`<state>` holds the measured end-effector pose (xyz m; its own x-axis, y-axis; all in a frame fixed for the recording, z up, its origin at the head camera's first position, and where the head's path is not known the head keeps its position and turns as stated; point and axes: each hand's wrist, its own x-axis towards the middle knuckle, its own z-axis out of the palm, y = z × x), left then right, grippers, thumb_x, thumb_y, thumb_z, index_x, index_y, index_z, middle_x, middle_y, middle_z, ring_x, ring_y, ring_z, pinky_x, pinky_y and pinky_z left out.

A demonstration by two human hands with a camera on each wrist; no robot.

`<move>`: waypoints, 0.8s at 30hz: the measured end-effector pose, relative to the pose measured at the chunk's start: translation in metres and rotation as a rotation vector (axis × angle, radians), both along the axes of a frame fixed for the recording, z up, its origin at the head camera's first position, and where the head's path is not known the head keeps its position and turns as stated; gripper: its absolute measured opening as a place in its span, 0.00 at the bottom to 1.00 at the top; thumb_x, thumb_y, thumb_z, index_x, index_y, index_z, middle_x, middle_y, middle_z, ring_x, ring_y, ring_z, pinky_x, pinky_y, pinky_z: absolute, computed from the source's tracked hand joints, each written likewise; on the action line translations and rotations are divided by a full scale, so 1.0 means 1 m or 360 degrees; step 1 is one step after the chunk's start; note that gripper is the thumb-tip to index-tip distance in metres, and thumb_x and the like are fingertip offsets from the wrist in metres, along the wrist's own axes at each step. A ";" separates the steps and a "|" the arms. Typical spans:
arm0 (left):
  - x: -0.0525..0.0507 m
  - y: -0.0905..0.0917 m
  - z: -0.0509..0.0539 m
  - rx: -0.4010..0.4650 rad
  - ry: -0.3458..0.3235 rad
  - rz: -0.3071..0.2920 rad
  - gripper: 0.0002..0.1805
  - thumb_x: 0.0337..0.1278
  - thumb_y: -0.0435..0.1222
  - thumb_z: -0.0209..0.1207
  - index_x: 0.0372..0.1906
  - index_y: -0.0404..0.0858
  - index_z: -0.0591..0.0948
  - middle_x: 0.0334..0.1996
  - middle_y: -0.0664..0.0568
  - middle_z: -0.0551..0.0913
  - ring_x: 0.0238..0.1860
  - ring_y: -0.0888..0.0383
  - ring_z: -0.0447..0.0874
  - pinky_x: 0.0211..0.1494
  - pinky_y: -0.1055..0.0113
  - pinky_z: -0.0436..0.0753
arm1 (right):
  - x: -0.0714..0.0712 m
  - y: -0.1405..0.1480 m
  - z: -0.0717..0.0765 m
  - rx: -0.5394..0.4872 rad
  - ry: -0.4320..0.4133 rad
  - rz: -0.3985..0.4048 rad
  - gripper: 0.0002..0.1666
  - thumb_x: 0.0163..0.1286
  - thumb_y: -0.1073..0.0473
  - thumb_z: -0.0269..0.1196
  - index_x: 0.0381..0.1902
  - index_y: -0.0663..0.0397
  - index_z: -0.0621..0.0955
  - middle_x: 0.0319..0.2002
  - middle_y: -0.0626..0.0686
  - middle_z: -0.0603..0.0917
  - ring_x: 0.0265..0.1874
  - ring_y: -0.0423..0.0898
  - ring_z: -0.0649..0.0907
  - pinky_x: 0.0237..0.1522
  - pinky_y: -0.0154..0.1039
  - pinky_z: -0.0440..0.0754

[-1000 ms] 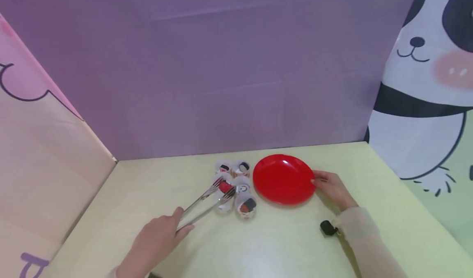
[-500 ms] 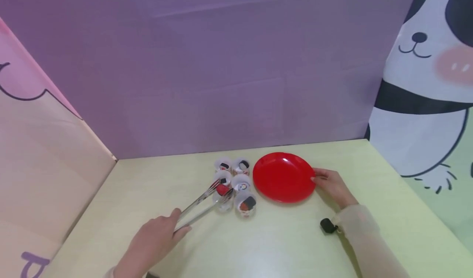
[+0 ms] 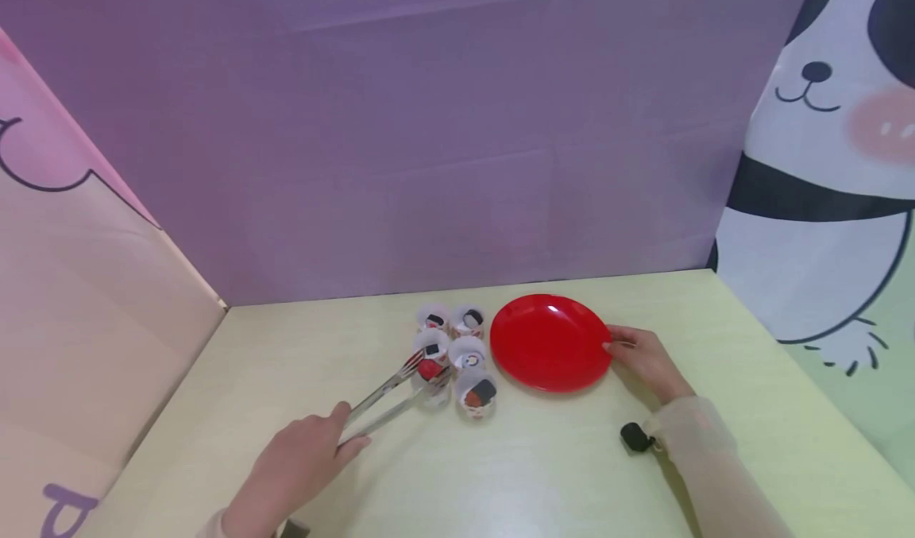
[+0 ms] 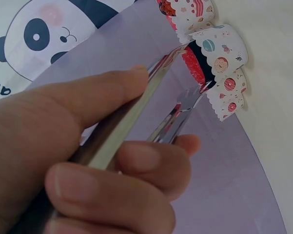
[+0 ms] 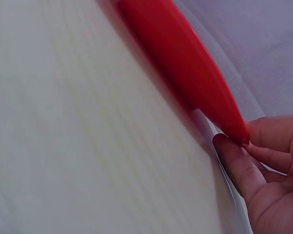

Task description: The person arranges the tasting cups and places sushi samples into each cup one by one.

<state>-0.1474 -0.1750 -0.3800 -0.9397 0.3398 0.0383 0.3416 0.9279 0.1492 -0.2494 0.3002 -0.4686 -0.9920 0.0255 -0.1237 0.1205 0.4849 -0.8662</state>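
My left hand [image 3: 296, 458] grips metal tongs [image 3: 382, 391] with fork-like tips. The tips stand on either side of a red sushi piece [image 3: 429, 369], at the near-left paper cup [image 3: 436, 397]. In the left wrist view, the sushi piece [image 4: 193, 63] shows a red top and a black band; whether both tips press on it I cannot tell. A red plate [image 3: 550, 343] lies right of the cups. My right hand [image 3: 646, 363] pinches its right rim; in the right wrist view, the thumb and fingers hold the plate [image 5: 185, 58] by its edge.
Several small printed paper cups stand together, among them a near-right cup [image 3: 476, 411] with an orange and black piece. A black object [image 3: 635, 437] sits beside the right sleeve. A purple backdrop [image 3: 457, 164] rises behind the pale table [image 3: 500, 474].
The left hand and tongs have shifted slightly toward me, with the red sushi piece between the tips. The middle-left cup shows more now. My right hand stays on the plate rim.
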 end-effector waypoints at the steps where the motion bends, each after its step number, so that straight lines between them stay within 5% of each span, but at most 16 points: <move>1: 0.000 0.000 0.000 0.0003 -0.0004 0.0000 0.18 0.56 0.50 0.60 0.38 0.40 0.72 0.15 0.55 0.66 0.16 0.58 0.62 0.19 0.64 0.66 | 0.000 0.000 0.000 -0.0002 0.0006 0.0001 0.29 0.72 0.57 0.53 0.65 0.67 0.66 0.61 0.67 0.71 0.60 0.63 0.69 0.61 0.57 0.67; 11: -0.001 0.001 0.001 0.0006 -0.0055 0.0029 0.19 0.56 0.49 0.60 0.39 0.39 0.72 0.15 0.54 0.66 0.17 0.58 0.63 0.20 0.63 0.66 | -0.001 0.001 -0.002 -0.0005 0.0091 0.0017 0.27 0.72 0.60 0.53 0.64 0.69 0.67 0.59 0.68 0.72 0.59 0.63 0.71 0.59 0.55 0.69; 24: -0.001 0.002 0.001 0.0000 -0.0098 0.0056 0.20 0.56 0.49 0.61 0.41 0.37 0.73 0.16 0.53 0.67 0.18 0.57 0.64 0.20 0.62 0.67 | 0.001 -0.002 0.003 -0.0031 0.0024 0.0007 0.28 0.72 0.58 0.53 0.65 0.67 0.66 0.61 0.67 0.71 0.60 0.62 0.70 0.60 0.55 0.68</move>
